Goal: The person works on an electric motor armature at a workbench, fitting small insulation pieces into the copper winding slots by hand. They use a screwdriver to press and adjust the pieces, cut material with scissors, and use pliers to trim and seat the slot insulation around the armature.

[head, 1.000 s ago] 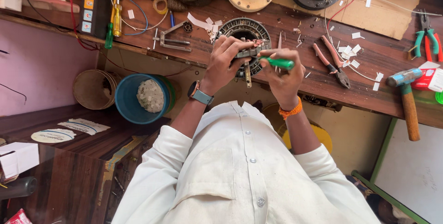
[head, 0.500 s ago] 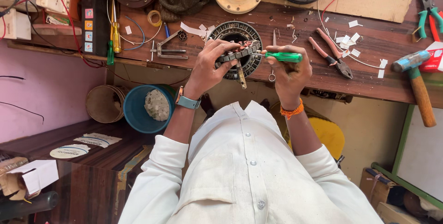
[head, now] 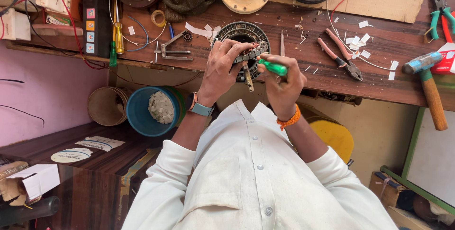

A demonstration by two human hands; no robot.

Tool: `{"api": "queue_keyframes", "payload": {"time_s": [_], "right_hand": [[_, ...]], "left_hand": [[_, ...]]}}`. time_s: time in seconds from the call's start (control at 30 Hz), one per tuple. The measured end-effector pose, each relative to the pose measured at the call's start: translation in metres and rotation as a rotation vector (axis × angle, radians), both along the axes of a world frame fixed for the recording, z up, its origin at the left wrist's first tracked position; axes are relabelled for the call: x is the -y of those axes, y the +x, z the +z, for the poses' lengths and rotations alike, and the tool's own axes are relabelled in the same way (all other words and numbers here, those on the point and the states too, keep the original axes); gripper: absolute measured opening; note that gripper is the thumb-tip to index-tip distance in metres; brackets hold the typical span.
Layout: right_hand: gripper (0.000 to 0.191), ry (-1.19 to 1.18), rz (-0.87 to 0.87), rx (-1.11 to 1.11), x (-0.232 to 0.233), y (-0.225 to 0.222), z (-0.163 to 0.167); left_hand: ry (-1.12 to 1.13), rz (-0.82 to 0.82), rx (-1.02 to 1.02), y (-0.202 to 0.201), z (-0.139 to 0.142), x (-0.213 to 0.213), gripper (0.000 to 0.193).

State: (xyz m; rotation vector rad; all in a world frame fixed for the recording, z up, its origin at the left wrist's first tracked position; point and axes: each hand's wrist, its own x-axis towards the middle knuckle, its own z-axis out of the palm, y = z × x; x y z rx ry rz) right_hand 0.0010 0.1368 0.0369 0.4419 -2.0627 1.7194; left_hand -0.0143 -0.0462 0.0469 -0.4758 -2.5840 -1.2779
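I'm getting bright, even light across the table [head: 379, 64], soft shadows only, no glare. Centre reads sharp; towards nine and three o'clock the wide lens bends the edges slightly.

a black upright strip [head: 90, 23] at ten o'clock carries a column of small square labels in pink, orange, blue and green. two round-cornered white stickers [head: 87, 148], oval in shape, lie on the dark wooden cabinet at eight o'clock. a small white carton [head: 40, 180] with an open flap sits at the lower left. a red and white box [head: 444, 57] shows at the three o'clock edge, on the desk [head: 379, 76].
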Motion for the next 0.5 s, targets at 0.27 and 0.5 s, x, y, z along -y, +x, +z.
{"api": "queue_keyframes", "payload": {"time_s": [0.27, 0.5], "right_hand": [[0.023, -0.174, 0.014, 0.137, 0.018, 0.026, 0.004], [0.016, -0.067, 0.031, -0.018, -0.016, 0.001, -0.007]], "left_hand": [[0.018, 0.035, 0.011, 0.002, 0.002, -0.001, 0.050], [0.256, -0.059, -0.150, 0.004, -0.025, 0.018, 0.054]]}}
